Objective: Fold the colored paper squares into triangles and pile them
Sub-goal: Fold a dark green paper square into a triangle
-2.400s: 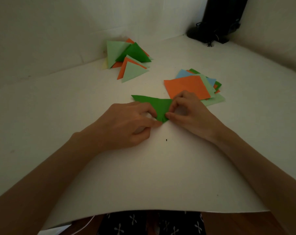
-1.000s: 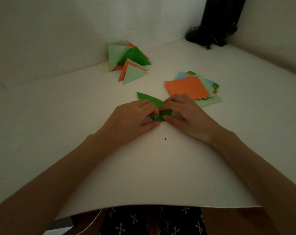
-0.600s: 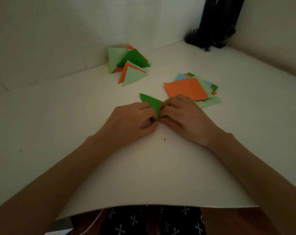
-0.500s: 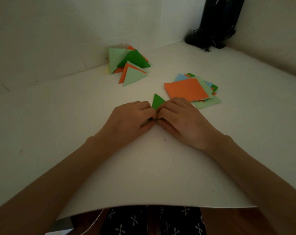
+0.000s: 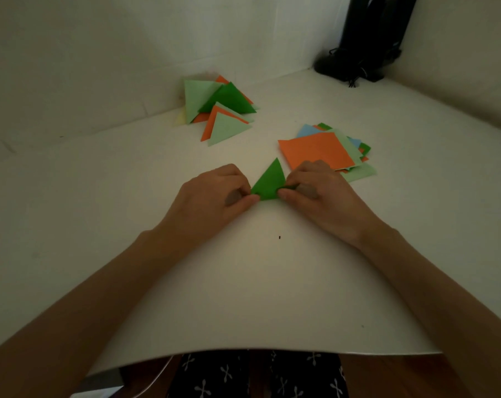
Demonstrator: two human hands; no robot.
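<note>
Hands meet at mid-table in the head view. Left hand [image 5: 214, 193] has its fingers curled in, thumb and forefinger pinching the left corner of the green triangle [image 5: 268, 183]. Right hand [image 5: 315, 192] mirrors it, fingers curled, thumb and forefinger nipping the right corner, where a bit of green paper shows tucked under the fingertips. The two hands are just apart, and the triangle bridges the gap between them. Its base runs from thumb to thumb along the white table [image 5: 243, 282], and its tip points away from the person, toward the far wall. Whether it lies flat or is slightly lifted, I cannot tell.

Just beyond the right hand sits the stack of squares [image 5: 318, 149], orange on top, with pale green, blue and dark green edges fanning out below. The knuckles overlap its near edge in this view. Farther off to the left, near the wall, lies the pile of triangles [image 5: 223, 110], pale green, orange and dark green, loosely overlapped and well apart from both hands. A black object [image 5: 364, 38] stands in the far right corner.
</note>
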